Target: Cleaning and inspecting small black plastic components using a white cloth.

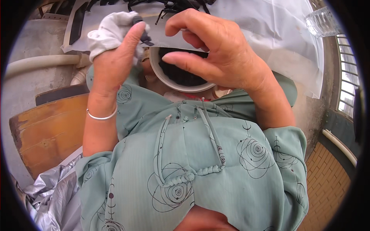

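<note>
Pale plastic sheeting (pixel 266 34) spreads out in front of someone in a green patterned shirt (pixel 223 131), a small black piece (pixel 146 38) pinched in the left hand (pixel 116 56).

From where I'm standing, the left thumb presses that piece against a bunched white cloth (pixel 110 32), which hides most of the other fingers; I can't tell whether it's a glove, and the piece's full shape is partly covered too. Just beside it, the right hand (pixel 221 46) is released, its fingers loosely curled and the thumb apart from them. More black parts (pixel 171 7) lie on the sheeting, cut off at the top. Below, a pale tub (pixel 162 78) is partly covered by the sheeting and the right hand, its dark inside hard to make out. Far right, a clear plastic container (pixel 323 22) is clipped by the dark rim.
</note>
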The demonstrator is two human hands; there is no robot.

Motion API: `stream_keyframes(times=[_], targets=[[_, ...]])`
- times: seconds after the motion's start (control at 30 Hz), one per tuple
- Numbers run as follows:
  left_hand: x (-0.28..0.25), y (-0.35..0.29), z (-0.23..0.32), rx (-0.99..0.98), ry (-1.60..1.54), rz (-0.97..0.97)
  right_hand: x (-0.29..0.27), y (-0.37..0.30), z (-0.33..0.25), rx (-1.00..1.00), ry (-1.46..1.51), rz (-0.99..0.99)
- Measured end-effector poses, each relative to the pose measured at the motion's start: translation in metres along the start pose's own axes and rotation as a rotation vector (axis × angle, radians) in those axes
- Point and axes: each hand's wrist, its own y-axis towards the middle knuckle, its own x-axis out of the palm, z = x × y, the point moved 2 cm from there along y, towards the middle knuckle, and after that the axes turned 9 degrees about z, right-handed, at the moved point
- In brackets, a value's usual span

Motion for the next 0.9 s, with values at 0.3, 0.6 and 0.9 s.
stream_keyframes(times=[0.3,0.6,0.9], targets=[[0.031,-0.016,0.022,0.107,-0.388,-0.268,-0.009,0.0,-0.009,0.575,0.277,0.185],[0.025,-0.024,0.033,-0.007,-0.39,-0.266,-0.013,-0.001,-0.009,0.355,0.211,0.018],[0.043,-0.027,0.064,0.106,-0.113,-0.097,-0.023,0.003,-0.015,0.466,0.297,0.048]])
